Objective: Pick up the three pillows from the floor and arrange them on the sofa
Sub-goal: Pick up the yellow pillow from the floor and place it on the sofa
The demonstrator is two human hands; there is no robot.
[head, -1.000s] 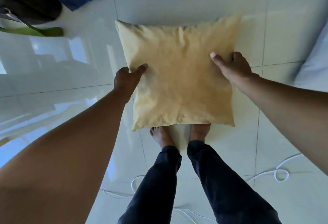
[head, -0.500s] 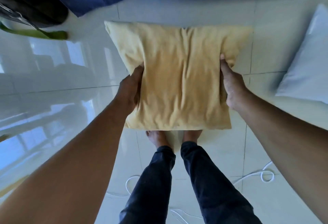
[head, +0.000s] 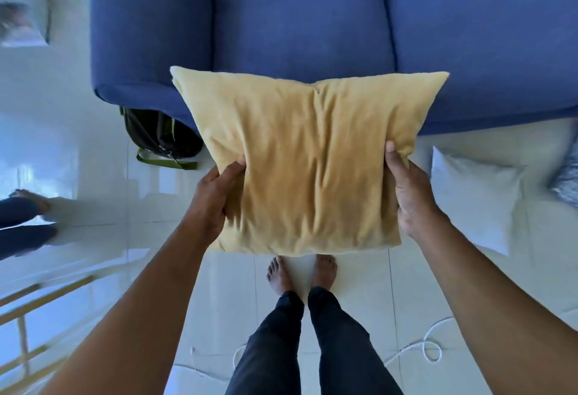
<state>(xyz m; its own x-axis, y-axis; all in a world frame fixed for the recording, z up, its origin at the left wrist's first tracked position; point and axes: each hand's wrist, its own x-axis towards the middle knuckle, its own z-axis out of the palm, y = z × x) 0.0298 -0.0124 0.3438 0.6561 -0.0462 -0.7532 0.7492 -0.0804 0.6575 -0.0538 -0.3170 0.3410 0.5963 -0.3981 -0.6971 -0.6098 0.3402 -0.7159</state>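
Two bare feet (head: 301, 272) stand on the white tile floor (head: 103, 194) facing the blue sofa (head: 312, 19). Both hands grip a yellow pillow (head: 308, 163) raised off the floor just before the sofa's front edge, the left hand (head: 212, 204) pinching its left side, the right hand (head: 408, 191) its right. Right of it, a white pillow (head: 472, 201) lies near the sofa's base, and a dark bag (head: 158, 136) sits against the sofa's left corner.

Bright, cool daylight, window glare on glossy floor (head: 93, 232), blurred wide-angle warped edges.
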